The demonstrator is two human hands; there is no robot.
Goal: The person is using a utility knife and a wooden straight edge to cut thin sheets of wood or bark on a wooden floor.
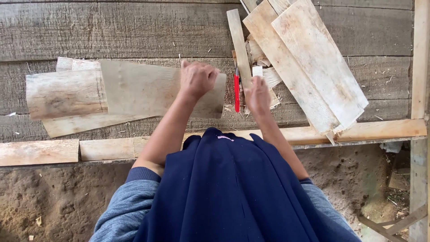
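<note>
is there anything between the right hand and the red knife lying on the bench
Nothing visible. The red knife lies flat on the planks just to the left of the right hand, with only a bare gap between them. The right hand already holds a small pale wood piece; the left hand presses a thin wood sheet.

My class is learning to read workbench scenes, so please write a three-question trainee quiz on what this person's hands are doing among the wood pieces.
1. True or false: the left hand rests on a flat thin wood sheet.
2. What does the right hand hold in its fingers? A) a small pale block B) a hammer C) a paintbrush
3. Fill in: the red-handled tool lies on the plank table ______ the two hands.

Key
1. True; the hand presses on the sheet's right end.
2. A; the block shows just above the fingertips.
3. Between; it lies lengthwise, untouched as far as can be seen, near the stack of pale boards.
</note>
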